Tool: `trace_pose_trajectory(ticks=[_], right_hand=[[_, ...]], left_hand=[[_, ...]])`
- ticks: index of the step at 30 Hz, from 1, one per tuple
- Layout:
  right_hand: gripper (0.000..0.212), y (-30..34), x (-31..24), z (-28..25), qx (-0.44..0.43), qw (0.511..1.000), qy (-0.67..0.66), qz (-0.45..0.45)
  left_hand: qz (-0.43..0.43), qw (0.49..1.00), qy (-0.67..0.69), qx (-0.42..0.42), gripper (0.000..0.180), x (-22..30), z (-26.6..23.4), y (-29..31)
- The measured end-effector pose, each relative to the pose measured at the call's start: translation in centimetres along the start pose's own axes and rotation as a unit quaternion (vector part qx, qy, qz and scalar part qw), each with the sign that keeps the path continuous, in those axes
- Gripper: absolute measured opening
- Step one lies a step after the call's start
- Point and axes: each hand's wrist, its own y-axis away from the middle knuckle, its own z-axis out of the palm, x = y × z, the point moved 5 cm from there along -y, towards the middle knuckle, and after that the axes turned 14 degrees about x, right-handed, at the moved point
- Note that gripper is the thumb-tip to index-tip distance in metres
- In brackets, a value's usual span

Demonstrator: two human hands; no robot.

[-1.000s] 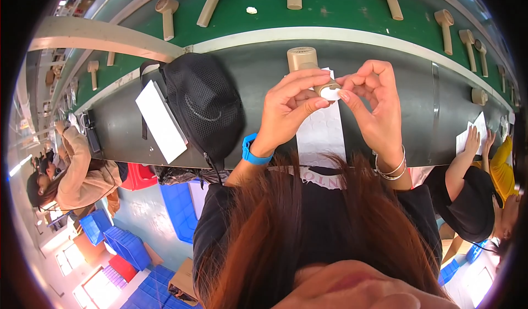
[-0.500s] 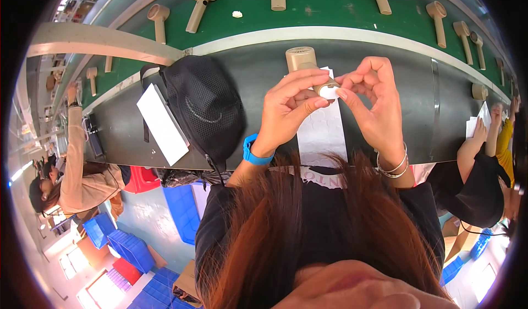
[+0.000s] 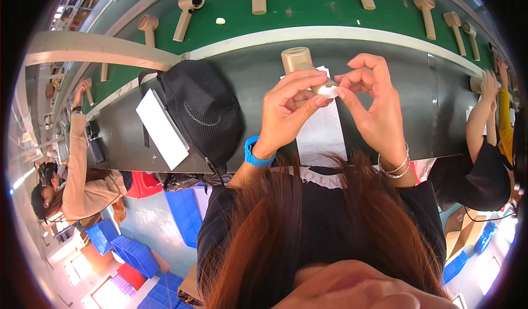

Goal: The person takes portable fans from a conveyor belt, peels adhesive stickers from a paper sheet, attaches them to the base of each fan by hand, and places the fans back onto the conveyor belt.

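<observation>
At centre, the left hand (image 3: 281, 106) curls around a beige device (image 3: 296, 57), whose long axis slants from upper centre down-right to a white piece (image 3: 328, 91); the hand hides much of its length. Just right of that end, the right hand (image 3: 374, 102) has thumb and forefinger slightly parted; whether they grip the white piece cannot be told.

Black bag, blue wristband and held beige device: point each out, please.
Black bag (image 3: 204, 106): head view, middle of mesh side.
Blue wristband (image 3: 251, 150): head view, band's outer face.
Beige device (image 3: 296, 62): head view, side of cylindrical head.
</observation>
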Motion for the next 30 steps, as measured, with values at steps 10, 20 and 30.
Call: trace_pose_trajectory(ticks=[10, 20, 30], right_hand=[[0.038, 0.4, -0.5, -0.3, 0.045, 0.994, 0.081, -0.051], [0.036, -0.8, 2.7, 1.2, -0.091, 0.995, 0.004, 0.036], [0.032, -15.1, 7.9, 6.8, -0.025, 0.965, 0.188, -0.183]], left_hand=[[0.011, 1.000, -0.009, 0.003, 0.030, -0.1, 0.4, 0.3], [0.060, 0.995, -0.023, 0.073, 0.026, 0.4, -0.8, 0.1], [0.290, 0.861, -0.381, 0.172, 0.045, -0.9, -4.7, -11.2]])
